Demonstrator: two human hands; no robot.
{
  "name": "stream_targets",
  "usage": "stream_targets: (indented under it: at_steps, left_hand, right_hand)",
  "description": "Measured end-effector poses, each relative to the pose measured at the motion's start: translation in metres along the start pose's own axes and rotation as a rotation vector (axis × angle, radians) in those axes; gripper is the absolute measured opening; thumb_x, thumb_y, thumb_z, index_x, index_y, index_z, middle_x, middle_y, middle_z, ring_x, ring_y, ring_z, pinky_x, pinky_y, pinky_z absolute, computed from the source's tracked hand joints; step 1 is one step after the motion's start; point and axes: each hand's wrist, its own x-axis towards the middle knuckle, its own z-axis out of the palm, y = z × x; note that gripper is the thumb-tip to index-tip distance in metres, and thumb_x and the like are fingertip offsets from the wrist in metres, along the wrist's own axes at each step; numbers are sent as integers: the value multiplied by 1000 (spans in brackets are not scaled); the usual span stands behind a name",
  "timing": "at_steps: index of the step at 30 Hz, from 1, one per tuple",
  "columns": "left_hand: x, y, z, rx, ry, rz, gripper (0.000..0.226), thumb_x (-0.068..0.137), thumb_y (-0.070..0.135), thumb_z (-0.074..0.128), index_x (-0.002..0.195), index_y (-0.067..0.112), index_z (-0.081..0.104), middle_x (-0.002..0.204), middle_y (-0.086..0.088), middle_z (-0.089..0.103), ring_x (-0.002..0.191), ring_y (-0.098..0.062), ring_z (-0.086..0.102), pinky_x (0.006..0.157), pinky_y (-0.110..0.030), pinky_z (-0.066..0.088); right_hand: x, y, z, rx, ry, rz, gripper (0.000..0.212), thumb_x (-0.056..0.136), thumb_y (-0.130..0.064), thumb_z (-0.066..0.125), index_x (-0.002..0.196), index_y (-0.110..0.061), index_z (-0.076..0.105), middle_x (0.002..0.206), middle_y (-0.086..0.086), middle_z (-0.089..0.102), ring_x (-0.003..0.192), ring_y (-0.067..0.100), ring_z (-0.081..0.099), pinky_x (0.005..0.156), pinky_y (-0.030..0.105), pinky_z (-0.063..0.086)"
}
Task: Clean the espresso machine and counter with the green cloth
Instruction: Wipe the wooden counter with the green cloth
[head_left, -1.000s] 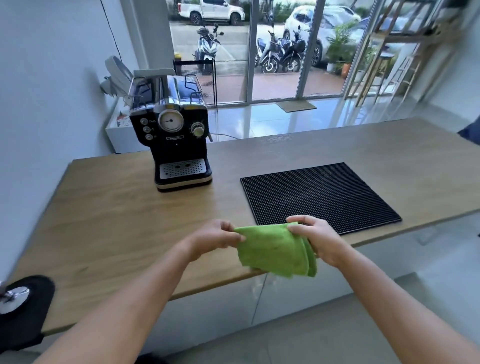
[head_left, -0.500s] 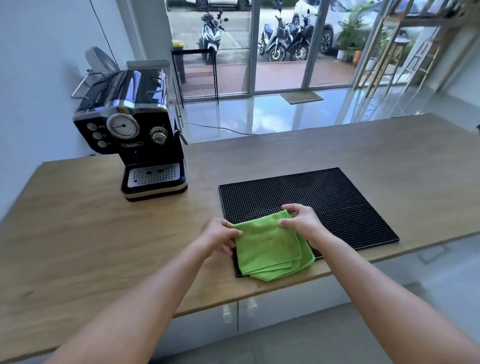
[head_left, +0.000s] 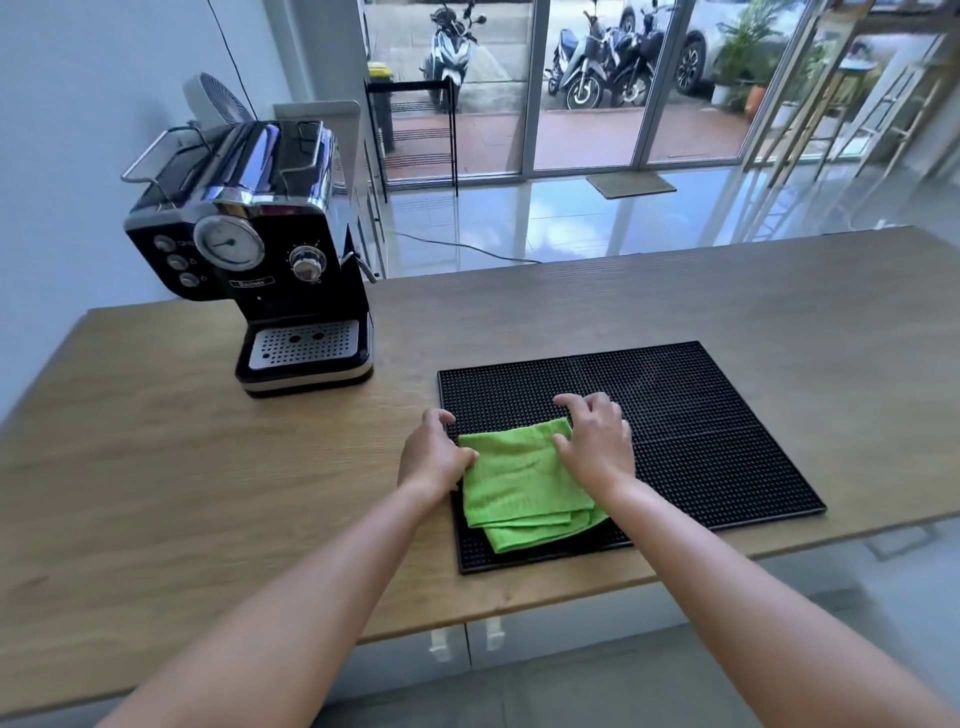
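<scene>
A folded green cloth (head_left: 522, 480) lies on the near left part of a black rubber mat (head_left: 701, 415) on the wooden counter (head_left: 182, 467). My left hand (head_left: 434, 452) pinches the cloth's left edge, fingers curled. My right hand (head_left: 595, 441) grips the cloth's far right corner between thumb and arched fingers. The black and chrome espresso machine (head_left: 260, 254) stands at the counter's far left, well apart from both hands, its perforated drip tray (head_left: 304, 348) facing me.
A pale wall runs along the left of the counter, close to the machine. Bare wood stretches between the machine and the mat and to the right of the mat. Glass doors (head_left: 587, 83) lie beyond the far edge.
The cloth, held up in front of the counter edge a second ago, has come down flat onto the mat. Both hands moved forward with it, and my view moved closer to the counter.
</scene>
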Motion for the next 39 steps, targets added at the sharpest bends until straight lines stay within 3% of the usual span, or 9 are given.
stream_targets:
  at_steps: [4,8,12,16,19,28,33,36,39]
  left_hand:
    - [-15,-2,-9,173,-158,-1,44,71,26,83,100,22,50,90,-1,64,72,-18,69,51,-33,57]
    - [-30,-4,-17,255,-317,53,37,69,23,85,95,20,59,84,-2,70,68,-16,71,59,-35,60]
    - [-41,-5,-18,499,-291,252,39,62,38,87,94,26,67,98,5,65,88,-14,61,73,-28,49]
    - [-49,-7,-16,738,-198,504,26,78,39,75,101,26,72,108,1,63,102,-21,62,78,-28,48]
    - [-48,-3,-17,837,-177,638,21,87,35,65,102,23,73,108,0,68,102,-21,64,78,-29,51]
    - [-59,10,-18,890,-123,682,29,84,32,49,93,16,71,98,-4,68,89,-27,66,66,-28,45]
    - [-74,14,-6,887,-122,749,30,86,36,47,92,18,70,97,-1,67,85,-25,66,69,-30,53]
    - [-80,7,5,921,-171,749,29,88,38,49,94,20,70,99,0,65,88,-23,66,71,-32,54]
    - [-82,2,10,915,-206,705,40,86,57,52,96,23,70,103,1,63,94,-21,63,75,-33,52]
  right_hand:
    - [-17,5,-18,224,-182,-70,5,88,-23,67,89,-28,67,88,-8,61,85,14,61,72,27,47]
    - [-41,22,-22,54,-486,-235,22,73,-38,81,92,-32,71,92,-10,55,84,7,55,76,27,50]
    - [-52,30,-21,-24,-429,-292,30,76,-45,78,103,-35,70,99,-12,48,95,5,48,84,30,48]
    - [-57,27,-23,-87,-362,-347,22,84,-41,72,105,-34,74,101,-12,54,97,7,53,83,27,47]
    - [-55,24,-26,5,-383,-255,17,79,-41,76,95,-35,76,97,-14,57,93,5,55,83,30,48]
    - [-56,19,-29,-222,-253,-397,16,92,-30,58,97,-23,71,99,-6,61,96,17,58,78,30,46]
    - [-56,34,-40,-391,-74,-570,2,81,-15,60,81,-17,61,82,1,64,78,23,59,69,33,47]
    - [-60,45,-35,-498,-101,-627,7,74,-14,66,75,-17,60,75,1,60,69,22,58,61,33,47]
    - [-69,45,-31,-511,-193,-569,12,84,-23,56,90,-18,65,94,3,61,91,24,57,78,35,44]
